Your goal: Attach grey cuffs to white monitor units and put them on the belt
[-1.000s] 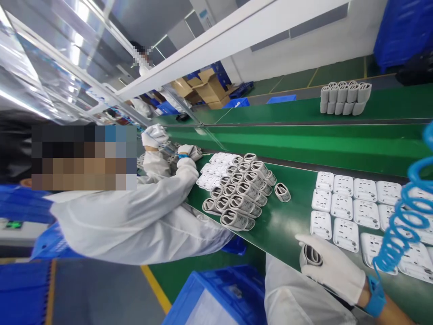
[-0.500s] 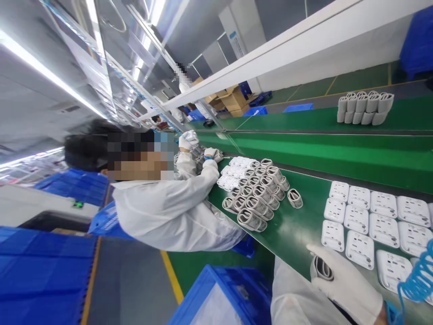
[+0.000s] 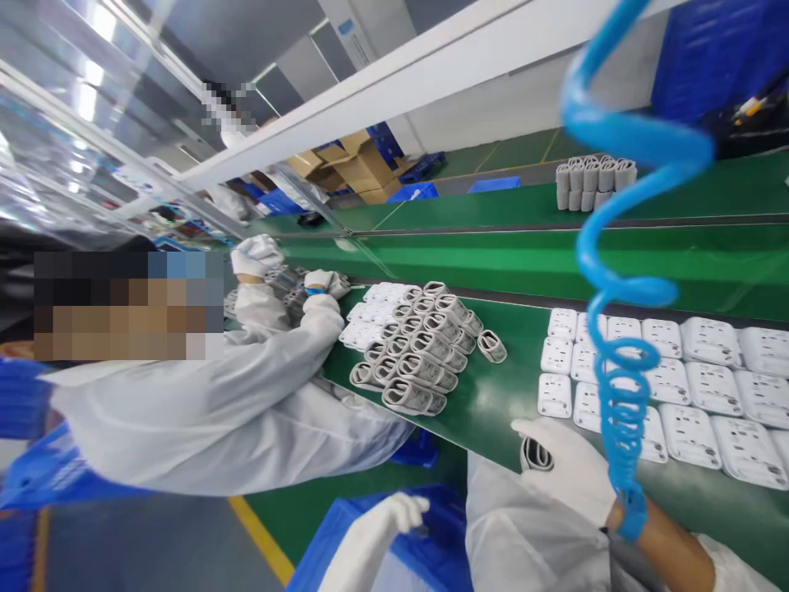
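Note:
My right hand (image 3: 567,469), in a white glove with a blue coiled cord at the wrist, is closed around a rolled grey cuff (image 3: 536,455) at the front edge of the green table. Its thumb lies across the top of the roll. White plastic housings (image 3: 690,432) lie in rows just beyond this hand. Lower down, my gloved left hand (image 3: 394,520) hangs over a blue crate (image 3: 431,543), its fingers loosely bent and apart, with nothing visible in them. One loose rolled cuff (image 3: 491,346) rests beside a stacked group of rolled cuffs (image 3: 425,353).
A co-worker's white sleeve (image 3: 246,403) reaches to the table on the left, near more white housings (image 3: 376,312). The blue coiled cord (image 3: 607,247) hangs before the right side. Further cuffs (image 3: 592,185) stand on the back green surface (image 3: 431,201).
My view has swung right, so things appear further left. My left hand has come into view over the crate. My right hand still holds the rolled cuff, and the cord now crosses the view.

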A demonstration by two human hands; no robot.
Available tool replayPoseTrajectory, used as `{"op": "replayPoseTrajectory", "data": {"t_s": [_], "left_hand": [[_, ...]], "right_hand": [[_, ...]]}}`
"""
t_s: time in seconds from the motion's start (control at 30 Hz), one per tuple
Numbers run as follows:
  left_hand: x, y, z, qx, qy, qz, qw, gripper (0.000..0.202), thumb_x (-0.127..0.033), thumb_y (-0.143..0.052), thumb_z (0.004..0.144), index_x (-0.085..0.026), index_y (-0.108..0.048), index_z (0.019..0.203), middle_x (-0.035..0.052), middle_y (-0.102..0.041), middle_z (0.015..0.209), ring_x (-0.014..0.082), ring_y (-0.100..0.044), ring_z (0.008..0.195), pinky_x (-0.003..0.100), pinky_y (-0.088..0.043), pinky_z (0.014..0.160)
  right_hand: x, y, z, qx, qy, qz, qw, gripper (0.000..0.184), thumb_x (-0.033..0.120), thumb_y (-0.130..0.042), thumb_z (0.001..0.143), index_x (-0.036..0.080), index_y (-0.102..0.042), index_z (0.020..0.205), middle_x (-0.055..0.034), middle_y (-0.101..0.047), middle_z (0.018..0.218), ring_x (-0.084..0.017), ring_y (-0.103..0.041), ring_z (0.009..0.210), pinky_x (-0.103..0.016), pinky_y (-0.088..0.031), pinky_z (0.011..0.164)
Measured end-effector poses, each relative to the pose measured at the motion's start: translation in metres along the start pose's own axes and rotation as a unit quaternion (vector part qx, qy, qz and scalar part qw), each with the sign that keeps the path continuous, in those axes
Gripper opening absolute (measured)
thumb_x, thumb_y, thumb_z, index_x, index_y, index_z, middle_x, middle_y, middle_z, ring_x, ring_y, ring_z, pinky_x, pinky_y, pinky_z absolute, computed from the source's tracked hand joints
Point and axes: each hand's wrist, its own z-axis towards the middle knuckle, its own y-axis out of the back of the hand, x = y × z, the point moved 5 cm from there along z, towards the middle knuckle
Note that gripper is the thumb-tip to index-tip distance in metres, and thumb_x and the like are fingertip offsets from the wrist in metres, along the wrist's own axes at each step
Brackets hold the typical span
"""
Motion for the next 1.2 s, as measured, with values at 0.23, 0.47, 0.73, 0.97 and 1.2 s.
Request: {"op": "replayPoseTrajectory", "data": {"t_s": [0.23,0.47,0.73,0.97,1.2], "left_hand": [[0.020,-0.103,0.073,-0.038,-0.007,-0.356,0.934,0.090,-0.093,-0.051,0.088,-0.023,-0.020,0.039,-0.0023,-0.015,0.036,0.0172,-0.042,0.053,0.069,-0.044,0.123],[0.065,-0.166,0.123,-0.056,0.091,-0.440,0.892,0.080,-0.063,-0.023,0.112,-0.026,-0.027,0.041,0.0007,-0.033,0.042,0.0168,-0.048,0.056,0.059,-0.041,0.126],[0.081,-0.174,0.125,0.009,0.078,-0.390,0.918,0.078,-0.073,-0.048,0.102,-0.024,-0.038,0.043,0.0015,-0.041,0.046,0.0204,-0.059,0.063,0.059,-0.041,0.124],[0.086,-0.174,0.127,0.014,0.043,-0.378,0.925,0.080,-0.076,-0.046,0.102,-0.024,-0.044,0.041,0.0035,-0.043,0.046,0.0209,-0.058,0.066,0.057,-0.039,0.124],[0.084,-0.176,0.127,0.054,0.022,-0.375,0.925,0.078,-0.076,-0.049,0.100,-0.023,-0.050,0.043,0.0049,-0.048,0.046,0.0206,-0.059,0.066,0.056,-0.042,0.120]], "right_hand": [[0.005,0.009,0.002,-0.019,-0.013,-0.035,0.999,0.051,0.018,-0.076,0.078,0.026,-0.078,0.129,-0.0060,-0.078,0.131,-0.030,-0.072,0.126,-0.046,-0.056,0.115],[-0.007,0.005,0.004,-0.012,-0.048,-0.001,0.999,0.062,0.019,-0.073,0.076,0.021,-0.073,0.138,-0.0112,-0.070,0.147,-0.033,-0.066,0.138,-0.051,-0.050,0.123],[-0.035,-0.007,0.010,-0.028,-0.027,-0.019,0.999,0.049,0.035,-0.084,0.085,0.028,-0.076,0.132,-0.0086,-0.070,0.145,-0.036,-0.064,0.138,-0.057,-0.046,0.124],[-0.035,0.002,0.008,-0.016,0.002,-0.044,0.999,0.043,0.048,-0.069,0.105,0.024,-0.066,0.142,-0.0126,-0.062,0.149,-0.030,-0.063,0.132,-0.054,-0.055,0.113],[-0.048,-0.009,0.008,-0.016,0.017,-0.050,0.998,0.056,0.033,-0.074,0.083,0.032,-0.075,0.139,-0.0049,-0.076,0.133,-0.043,-0.066,0.135,-0.056,-0.056,0.115]]}}
